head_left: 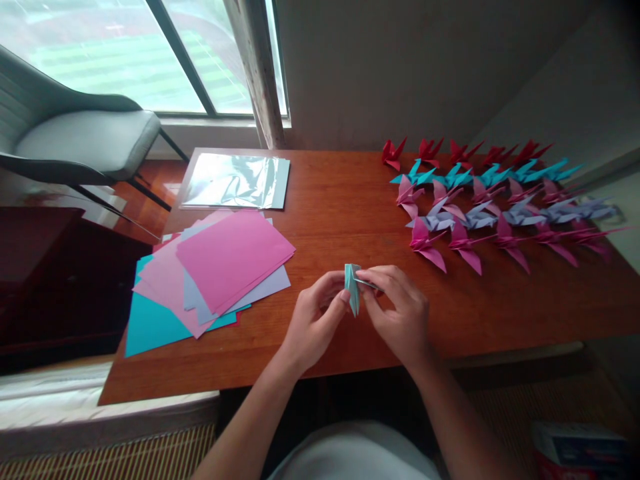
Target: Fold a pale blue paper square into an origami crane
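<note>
Above the table's front part, my left hand (320, 313) pinches a small pale teal folded paper crane (351, 290) between thumb and fingers. On its other side, my right hand (399, 308) grips a thin pointed part of the same paper, which sticks out to the right. The paper's body hangs down narrow and tapered between the two hands. Fingertips cover some of its folds. To the right stand rows of finished paper cranes: red (463, 155), turquoise (455, 175), light pink (447, 199), lavender (480, 217) and magenta (465, 247).
Fanned sheets of coloured paper (235, 257) lie on the left of the wooden table (340, 200). Behind them is a shiny plastic-wrapped paper pack (235, 181). A grey chair (90, 137) stands by the window, left of the table. A box (580, 450) sits low at the right.
</note>
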### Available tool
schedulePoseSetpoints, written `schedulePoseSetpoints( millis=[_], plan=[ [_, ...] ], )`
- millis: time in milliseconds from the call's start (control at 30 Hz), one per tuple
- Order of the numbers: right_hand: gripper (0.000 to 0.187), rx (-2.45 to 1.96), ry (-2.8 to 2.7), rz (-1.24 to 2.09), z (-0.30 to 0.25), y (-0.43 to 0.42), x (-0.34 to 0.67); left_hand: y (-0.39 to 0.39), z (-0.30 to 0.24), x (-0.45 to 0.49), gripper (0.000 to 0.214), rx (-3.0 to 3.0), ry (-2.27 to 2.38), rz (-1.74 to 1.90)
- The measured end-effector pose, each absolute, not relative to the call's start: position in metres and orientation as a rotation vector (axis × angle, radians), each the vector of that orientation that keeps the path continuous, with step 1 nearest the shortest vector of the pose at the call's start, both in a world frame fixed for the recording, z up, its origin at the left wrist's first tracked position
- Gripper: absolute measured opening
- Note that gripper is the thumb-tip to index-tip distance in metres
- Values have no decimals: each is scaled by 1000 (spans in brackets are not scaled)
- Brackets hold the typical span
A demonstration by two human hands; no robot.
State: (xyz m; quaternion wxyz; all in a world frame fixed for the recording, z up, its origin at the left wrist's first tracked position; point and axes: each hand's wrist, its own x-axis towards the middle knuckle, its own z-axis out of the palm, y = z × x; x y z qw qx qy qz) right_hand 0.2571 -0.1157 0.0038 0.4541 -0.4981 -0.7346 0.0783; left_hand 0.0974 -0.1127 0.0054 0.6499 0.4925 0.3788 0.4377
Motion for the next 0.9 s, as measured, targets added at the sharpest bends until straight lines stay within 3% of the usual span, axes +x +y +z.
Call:
schedulePoseSetpoints(
  millis=[900],
  plan=[
    [19,-1223,-1805,283,8,-122,254,-113,-3,101,17,1237,988,1028]
  ],
)
